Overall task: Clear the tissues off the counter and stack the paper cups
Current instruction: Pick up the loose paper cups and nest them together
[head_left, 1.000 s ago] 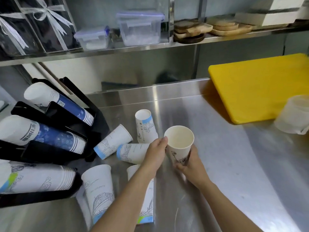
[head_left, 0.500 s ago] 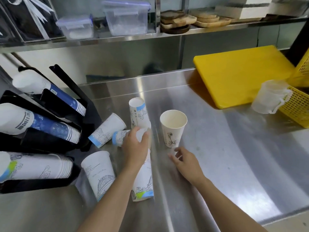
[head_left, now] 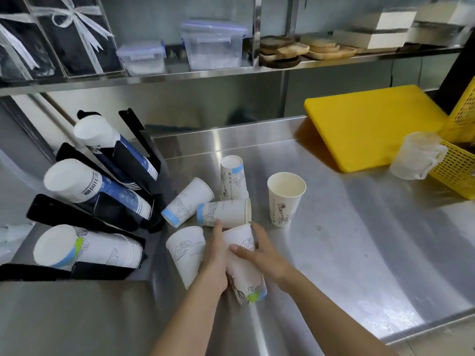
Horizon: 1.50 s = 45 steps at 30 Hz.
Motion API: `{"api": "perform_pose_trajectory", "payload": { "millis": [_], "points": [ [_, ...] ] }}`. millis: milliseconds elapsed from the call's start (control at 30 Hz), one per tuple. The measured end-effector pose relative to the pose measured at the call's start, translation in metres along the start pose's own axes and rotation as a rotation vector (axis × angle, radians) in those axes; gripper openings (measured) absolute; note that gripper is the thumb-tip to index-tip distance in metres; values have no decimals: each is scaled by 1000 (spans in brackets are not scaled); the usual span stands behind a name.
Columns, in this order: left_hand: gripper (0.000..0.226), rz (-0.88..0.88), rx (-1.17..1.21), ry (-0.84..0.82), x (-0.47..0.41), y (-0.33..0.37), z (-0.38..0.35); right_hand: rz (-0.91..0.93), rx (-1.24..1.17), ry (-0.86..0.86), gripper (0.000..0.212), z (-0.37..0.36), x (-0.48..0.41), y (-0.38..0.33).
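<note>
No tissues are seen on the tabletop (head_left: 347, 253). Stacking is barely begun: one upright cup (head_left: 285, 199) is set apart, four loose cups lie or stand near the rack (head_left: 102, 209). A lying cup (head_left: 245, 263) is clasped by left hand (head_left: 217, 258) and right hand (head_left: 259, 253), fingers (head_left: 240, 251) wrapped around it.

I see both hands, left hand (head_left: 217, 255) and right hand (head_left: 259, 253), wrapped around a lying paper cup (head_left: 245, 265) on the steel tabletop (head_left: 347, 253); another cup (head_left: 285, 199) stands upright nearby.
</note>
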<state>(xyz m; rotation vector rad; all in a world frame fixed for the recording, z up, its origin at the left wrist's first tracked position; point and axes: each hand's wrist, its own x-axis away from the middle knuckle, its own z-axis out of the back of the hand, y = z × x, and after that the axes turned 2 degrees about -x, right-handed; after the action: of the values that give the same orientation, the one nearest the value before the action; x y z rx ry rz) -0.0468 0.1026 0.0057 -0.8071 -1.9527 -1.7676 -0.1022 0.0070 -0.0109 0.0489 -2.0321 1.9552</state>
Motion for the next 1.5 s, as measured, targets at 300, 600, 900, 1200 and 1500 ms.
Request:
{"api": "perform_pose_trajectory", "payload": {
  "millis": [300, 600, 900, 1200, 1500],
  "points": [
    [77, -371, 73, -184, 28, 57, -15, 301, -241, 83, 50, -12, 13, -82],
    [59, -613, 136, -391, 54, 118, -93, 663, -102, 281, 52, 55, -8, -153],
    [54, -567, 4, -313, -6, 105, -144, 637, 62, 391, 47, 100, -54, -121],
    [42, -430, -219, -43, -45, 49, -137, 374, 446, 403, 56, 122, -75, -43],
    [41, -528, -350, -17, -45, 44, -126, 384, 646, 487, 63, 122, -73, -43]
  ]
}}
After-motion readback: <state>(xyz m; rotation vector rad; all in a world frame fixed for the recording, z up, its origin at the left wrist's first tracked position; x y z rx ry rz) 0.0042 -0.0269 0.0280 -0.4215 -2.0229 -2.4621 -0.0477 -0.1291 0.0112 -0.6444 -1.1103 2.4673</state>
